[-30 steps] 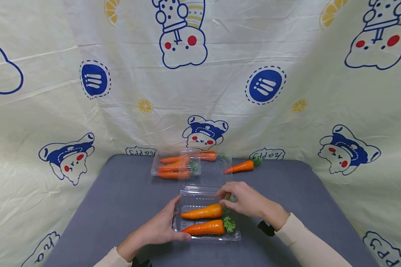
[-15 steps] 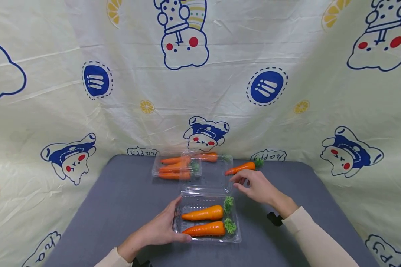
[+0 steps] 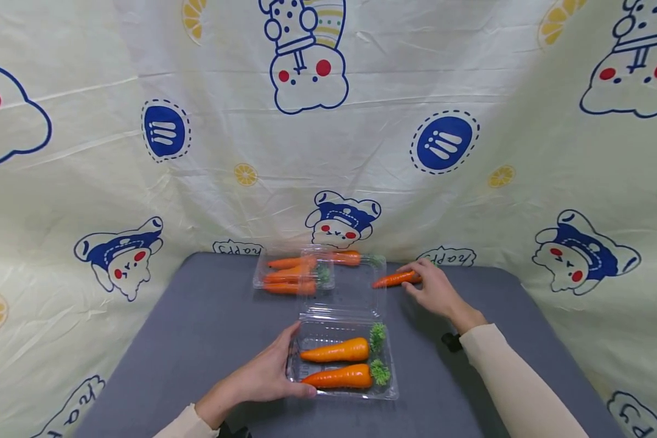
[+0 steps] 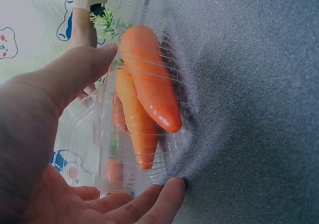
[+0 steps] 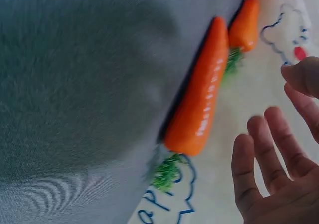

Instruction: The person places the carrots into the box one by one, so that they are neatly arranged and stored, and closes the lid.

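Observation:
My left hand (image 3: 264, 371) holds the left side of an open clear plastic clamshell container (image 3: 356, 395). In the left wrist view its thumb lies along the near rim and its fingers wrap the outside of the corner. Inside lie two orange carrots, a rear carrot (image 3: 336, 350) and a front carrot (image 3: 339, 376), green tops to the right. My right hand (image 3: 439, 292) reaches over a loose carrot (image 3: 391, 280) at the back right and hides its green top in the head view. The right wrist view shows that hand with spread fingers beside the carrot (image 5: 197, 94), holding nothing.
A second clear container (image 3: 258, 281) with several carrots stands at the back left, partly behind the raised transparent lid (image 3: 350, 295). Another carrot (image 3: 346, 258) lies behind the lid. A patterned curtain (image 3: 394, 158) hangs along the table's far edge.
My right hand has left the green top of the rear carrot in the container and moved back and right to the loose carrot. My left hand has stayed at the container.

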`<state>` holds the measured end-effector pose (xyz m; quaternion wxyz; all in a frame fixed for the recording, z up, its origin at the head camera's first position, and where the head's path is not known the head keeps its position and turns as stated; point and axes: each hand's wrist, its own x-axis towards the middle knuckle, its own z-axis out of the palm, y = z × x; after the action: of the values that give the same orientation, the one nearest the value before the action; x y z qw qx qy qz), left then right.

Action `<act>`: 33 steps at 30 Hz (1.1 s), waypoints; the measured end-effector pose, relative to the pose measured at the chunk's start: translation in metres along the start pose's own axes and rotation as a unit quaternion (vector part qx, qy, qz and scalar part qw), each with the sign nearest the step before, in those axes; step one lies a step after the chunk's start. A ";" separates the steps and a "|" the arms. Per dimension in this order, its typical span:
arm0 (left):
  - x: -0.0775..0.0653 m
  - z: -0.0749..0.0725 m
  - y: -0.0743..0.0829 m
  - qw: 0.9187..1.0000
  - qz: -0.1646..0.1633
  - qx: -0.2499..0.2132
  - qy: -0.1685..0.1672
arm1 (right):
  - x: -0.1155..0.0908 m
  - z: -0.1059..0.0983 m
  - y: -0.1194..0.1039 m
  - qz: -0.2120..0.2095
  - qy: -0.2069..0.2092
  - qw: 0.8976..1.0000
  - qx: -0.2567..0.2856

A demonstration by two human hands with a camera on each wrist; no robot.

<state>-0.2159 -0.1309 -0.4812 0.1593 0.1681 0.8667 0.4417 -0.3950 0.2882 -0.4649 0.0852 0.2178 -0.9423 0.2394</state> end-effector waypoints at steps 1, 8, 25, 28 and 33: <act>0.000 0.000 0.000 1.000 0.000 0.001 0.000 | 0.002 0.002 0.003 0.005 -0.001 1.000 -0.004; 0.000 0.000 0.002 1.000 -0.004 0.002 0.001 | 0.012 0.013 0.018 0.031 -0.025 0.998 -0.051; -0.002 0.001 0.001 1.000 0.007 0.004 0.011 | 0.010 0.021 0.030 0.042 -0.055 0.990 -0.126; -0.001 0.000 0.000 1.000 0.006 -0.001 0.008 | 0.009 0.021 0.032 0.043 -0.054 0.988 -0.135; 0.000 0.000 0.000 1.000 -0.004 0.002 0.004 | 0.002 0.018 0.033 0.058 -0.047 0.990 -0.121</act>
<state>-0.2162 -0.1314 -0.4812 0.1574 0.1629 0.8692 0.4395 -0.4121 0.3044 -0.4940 0.0525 0.1616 -0.9784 0.1178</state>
